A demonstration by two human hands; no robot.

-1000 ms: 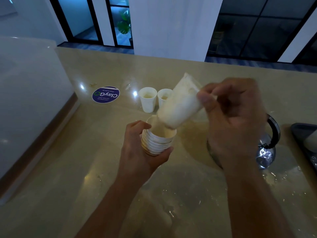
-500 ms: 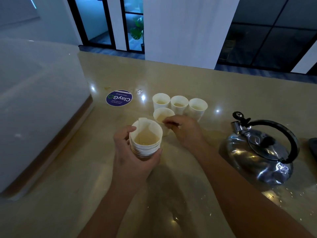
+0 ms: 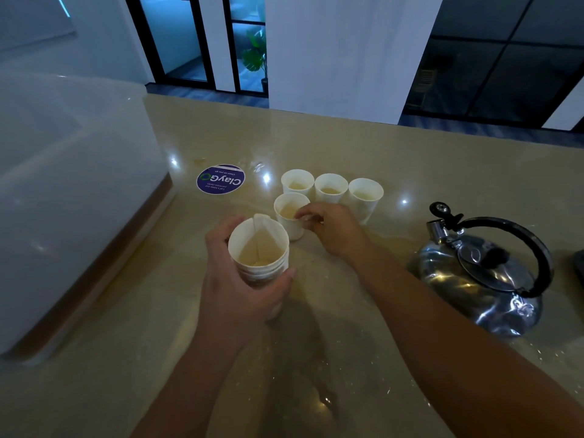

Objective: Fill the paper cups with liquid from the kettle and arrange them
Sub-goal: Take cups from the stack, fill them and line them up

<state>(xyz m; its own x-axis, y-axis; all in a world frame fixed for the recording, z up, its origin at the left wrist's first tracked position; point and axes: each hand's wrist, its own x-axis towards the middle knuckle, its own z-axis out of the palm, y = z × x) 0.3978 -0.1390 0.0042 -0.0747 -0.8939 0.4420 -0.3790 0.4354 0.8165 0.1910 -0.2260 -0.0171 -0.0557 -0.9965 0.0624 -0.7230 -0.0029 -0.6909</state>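
My left hand (image 3: 243,286) grips a stack of nested white paper cups (image 3: 259,251) held above the beige counter (image 3: 316,143). My right hand (image 3: 331,230) pinches the rim of a single paper cup (image 3: 289,216) standing on the counter. Behind it three more paper cups stand in a row: the left cup (image 3: 297,183), the middle cup (image 3: 330,188) and the right cup (image 3: 365,194). Their insides look pale and yellowish. A shiny steel kettle (image 3: 480,276) with a black arched handle sits on the counter to the right, untouched.
A round blue "ClayGo" sticker (image 3: 220,179) lies flat on the counter left of the cups. A white raised ledge (image 3: 72,191) borders the counter on the left. A dark object (image 3: 579,263) shows at the right edge. Wet patches glint on the near counter.
My right hand carried one cup off the stack and set it on the counter in front of the row. It still pinches the rim. The left hand keeps the stack.
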